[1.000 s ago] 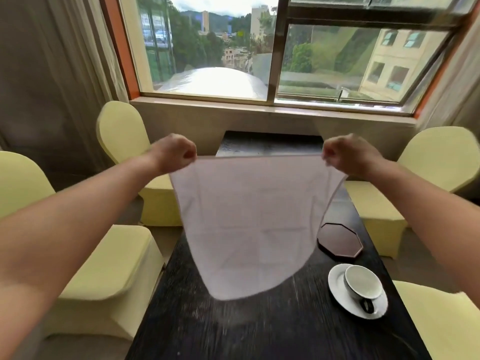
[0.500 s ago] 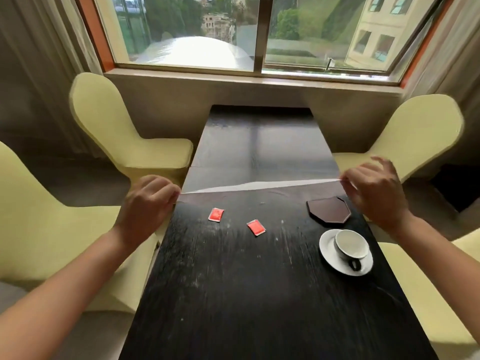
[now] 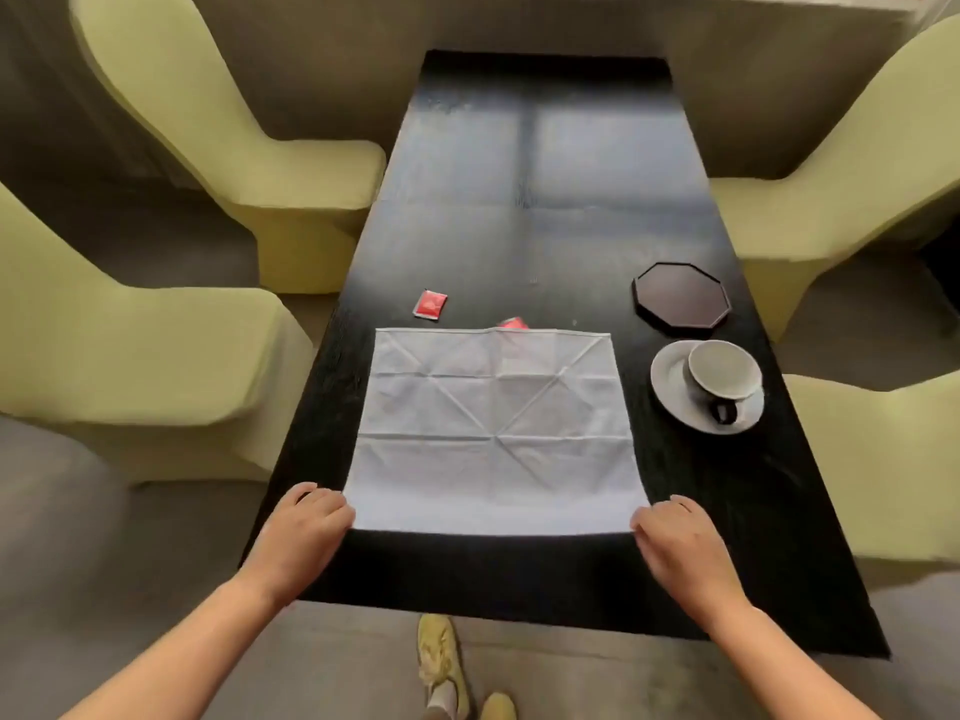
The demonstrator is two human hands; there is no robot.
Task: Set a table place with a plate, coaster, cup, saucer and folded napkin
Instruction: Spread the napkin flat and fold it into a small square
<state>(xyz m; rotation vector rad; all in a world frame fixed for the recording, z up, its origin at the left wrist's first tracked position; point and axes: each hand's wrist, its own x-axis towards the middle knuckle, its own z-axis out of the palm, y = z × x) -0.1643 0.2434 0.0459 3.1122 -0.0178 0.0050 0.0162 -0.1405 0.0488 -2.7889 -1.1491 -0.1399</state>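
A white napkin (image 3: pixel 493 433) lies spread flat and unfolded on the dark tabletop (image 3: pixel 519 189), its creases showing as a grid with diagonals. The left hand (image 3: pixel 304 532) pinches the napkin's near left corner with curled fingers, and the right hand (image 3: pixel 675 537) pinches the near right corner the same way; both rest at the tabletop near its front edge.

To the right of the napkin, a white cup (image 3: pixel 724 371) sits in its saucer (image 3: pixel 670 387), its dark handle pointing toward the person. Just beyond them lies a dark octagonal coaster (image 3: pixel 681 298), apart from the saucer.

Past the napkin's far edge lie 2 small red packets: 1 packet (image 3: pixel 430 305) lies clear of the cloth on the left, and the other packet (image 3: pixel 513 323) is partly covered by the napkin's far edge.

4 yellow-green covered chairs (image 3: pixel 270 163) stand around the tabletop, 2 on each side. Yellow shoes (image 3: pixel 439 652) show on the floor below.
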